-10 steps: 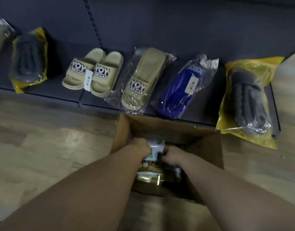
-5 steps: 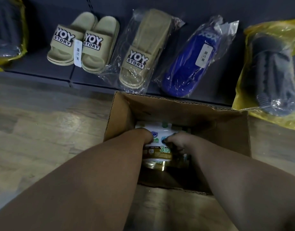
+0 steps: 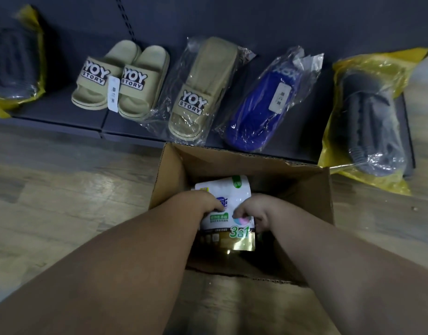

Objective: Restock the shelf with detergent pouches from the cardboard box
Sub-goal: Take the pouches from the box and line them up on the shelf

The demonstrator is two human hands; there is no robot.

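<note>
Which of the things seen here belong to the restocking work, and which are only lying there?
Belong to the job:
- detergent pouch, gripped by left hand and right hand
- cardboard box
- shelf

Only lying there:
- unwrapped beige slippers
- bagged beige slipper
- bagged blue slipper
- two yellow bags of dark slippers

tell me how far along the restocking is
Done: nothing visible; the shelf holds only slippers, no pouches. In hand: left hand and right hand grip a detergent pouch inside the cardboard box. Left: lifting it out and shelving it; other pouches can't be counted.
</note>
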